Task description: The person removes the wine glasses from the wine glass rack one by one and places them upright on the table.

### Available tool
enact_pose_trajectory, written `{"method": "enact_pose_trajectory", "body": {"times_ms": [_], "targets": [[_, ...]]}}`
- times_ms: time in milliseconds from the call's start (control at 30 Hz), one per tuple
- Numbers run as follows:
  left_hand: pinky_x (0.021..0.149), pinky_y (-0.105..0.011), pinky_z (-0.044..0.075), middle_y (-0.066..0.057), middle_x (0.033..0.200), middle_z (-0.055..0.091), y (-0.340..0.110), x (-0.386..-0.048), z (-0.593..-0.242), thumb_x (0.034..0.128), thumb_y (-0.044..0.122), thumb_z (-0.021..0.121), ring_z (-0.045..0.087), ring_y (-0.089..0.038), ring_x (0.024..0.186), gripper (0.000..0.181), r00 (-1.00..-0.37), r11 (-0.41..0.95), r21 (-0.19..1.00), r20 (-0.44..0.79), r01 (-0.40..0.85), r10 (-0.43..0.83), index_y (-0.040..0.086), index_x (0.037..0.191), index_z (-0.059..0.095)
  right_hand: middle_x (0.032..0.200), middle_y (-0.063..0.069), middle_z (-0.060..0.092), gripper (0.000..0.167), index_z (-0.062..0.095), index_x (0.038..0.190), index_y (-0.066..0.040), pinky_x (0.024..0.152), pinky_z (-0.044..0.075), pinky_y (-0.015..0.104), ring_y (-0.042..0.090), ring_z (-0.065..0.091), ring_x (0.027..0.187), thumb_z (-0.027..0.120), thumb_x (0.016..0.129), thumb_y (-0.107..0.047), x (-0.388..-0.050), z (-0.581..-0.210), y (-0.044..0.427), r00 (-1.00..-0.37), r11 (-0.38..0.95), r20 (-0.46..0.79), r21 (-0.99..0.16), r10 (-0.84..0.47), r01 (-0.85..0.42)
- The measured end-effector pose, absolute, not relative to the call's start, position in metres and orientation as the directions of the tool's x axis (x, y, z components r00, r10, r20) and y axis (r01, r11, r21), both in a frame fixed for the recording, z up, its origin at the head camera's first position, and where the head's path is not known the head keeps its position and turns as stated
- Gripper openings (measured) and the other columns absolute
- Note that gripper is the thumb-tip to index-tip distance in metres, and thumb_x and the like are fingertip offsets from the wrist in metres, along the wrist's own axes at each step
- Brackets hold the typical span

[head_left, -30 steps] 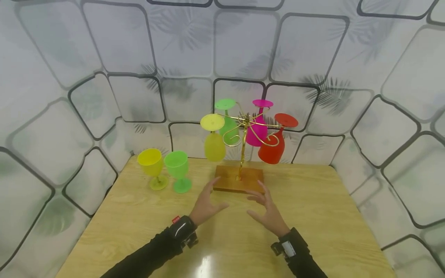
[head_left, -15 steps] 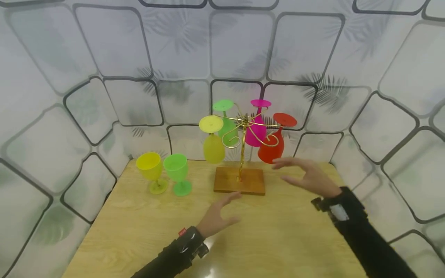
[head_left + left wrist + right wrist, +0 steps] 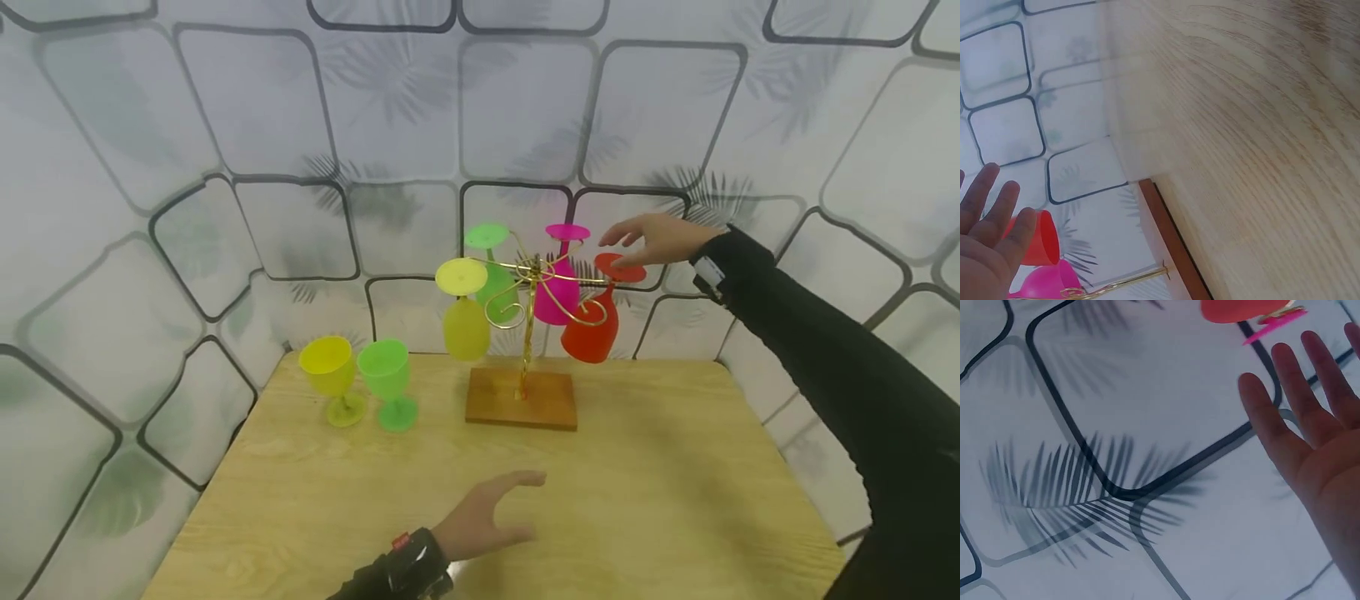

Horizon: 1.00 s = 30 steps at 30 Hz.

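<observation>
My right hand [image 3: 660, 237] reaches over the red goblet [image 3: 592, 329], which hangs upside down by its foot from a gold rack [image 3: 528, 333]. Its fingers are extended close to the red foot; whether they touch it I cannot tell. In the right wrist view the fingers look straight, with the red foot beyond them. Above the table's front part hovers my left hand [image 3: 483, 521], fingers spread and holding nothing. Also hanging inverted on the rack are a magenta goblet [image 3: 557, 300], a yellow goblet [image 3: 467, 329] and a green goblet [image 3: 497, 292].
Upright on the table's left side stand a second yellow goblet [image 3: 330, 367] and a second green goblet [image 3: 386, 371]. The rack rises from a wooden base [image 3: 495, 404] on the wooden table [image 3: 660, 492]. Patterned cloth walls [image 3: 525, 108] enclose the back and sides.
My right hand has gone from in front of the rack base out to the right, then up to the red goblet's foot. My left hand has drawn back toward the table's front.
</observation>
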<state>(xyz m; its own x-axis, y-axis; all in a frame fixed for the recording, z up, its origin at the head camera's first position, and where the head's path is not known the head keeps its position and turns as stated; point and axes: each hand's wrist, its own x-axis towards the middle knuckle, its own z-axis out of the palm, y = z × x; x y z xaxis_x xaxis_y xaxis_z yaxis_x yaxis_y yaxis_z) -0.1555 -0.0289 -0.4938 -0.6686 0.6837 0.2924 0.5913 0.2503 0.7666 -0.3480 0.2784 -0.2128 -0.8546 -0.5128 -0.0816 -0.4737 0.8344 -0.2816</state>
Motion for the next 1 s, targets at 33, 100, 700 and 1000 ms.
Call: {"method": "enact_pose_trajectory", "body": {"times_ms": [33, 100, 700, 1000], "targets": [[0.108, -0.039, 0.040, 0.001, 0.141, 0.049, -0.029, -0.154, -0.495, 0.0874, 0.036, 0.064, 0.048, -0.020, 0.129, 0.057, -0.668, 0.249, 0.766, 0.295, 0.593, 0.683, 0.017, 0.137, 0.045, 0.132, 0.022, 0.053, 0.051, 0.051, 0.130, -0.004, 0.095, 0.046, 0.057, 0.043, 0.049, 0.120, 0.067, 0.086, -0.026, -0.353, -0.216, 0.279, -0.854, 0.842, -0.116, -0.277, -0.507, -0.463], [0.108, -0.039, 0.040, 0.000, 0.141, 0.049, -0.029, -0.152, -0.496, 0.0876, 0.035, 0.064, 0.048, -0.021, 0.129, 0.056, -0.672, 0.245, 0.774, 0.292, 0.585, 0.681, 0.016, 0.137, 0.045, 0.134, 0.025, 0.049, 0.059, 0.047, 0.133, -0.003, 0.095, 0.046, 0.057, 0.045, 0.047, 0.120, 0.068, 0.085, -0.031, -0.361, -0.223, 0.279, -0.854, 0.857, -0.179, -0.280, -0.488, -0.432], [0.108, -0.041, 0.040, -0.004, 0.141, 0.049, -0.034, -0.152, -0.499, 0.0876, 0.033, 0.064, 0.048, -0.024, 0.129, 0.056, -0.672, 0.244, 0.781, 0.281, 0.575, 0.685, 0.011, 0.136, 0.045, 0.124, 0.027, 0.053, 0.060, 0.049, 0.130, -0.003, 0.083, 0.055, 0.046, 0.039, 0.053, 0.107, 0.071, 0.083, -0.032, -0.371, -0.219, 0.277, -0.875, 0.887, -0.189, -0.221, -0.446, -0.405], [0.108, -0.042, 0.041, -0.005, 0.139, 0.051, -0.037, -0.154, -0.500, 0.0863, 0.030, 0.066, 0.049, -0.024, 0.128, 0.057, -0.676, 0.237, 0.774, 0.308, 0.587, 0.669, 0.010, 0.135, 0.046, 0.127, 0.027, 0.051, 0.062, 0.048, 0.132, -0.003, 0.085, 0.054, 0.047, 0.040, 0.050, 0.110, 0.069, 0.084, -0.035, -0.374, -0.203, 0.272, -0.870, 0.889, -0.205, -0.207, -0.448, -0.409]]}}
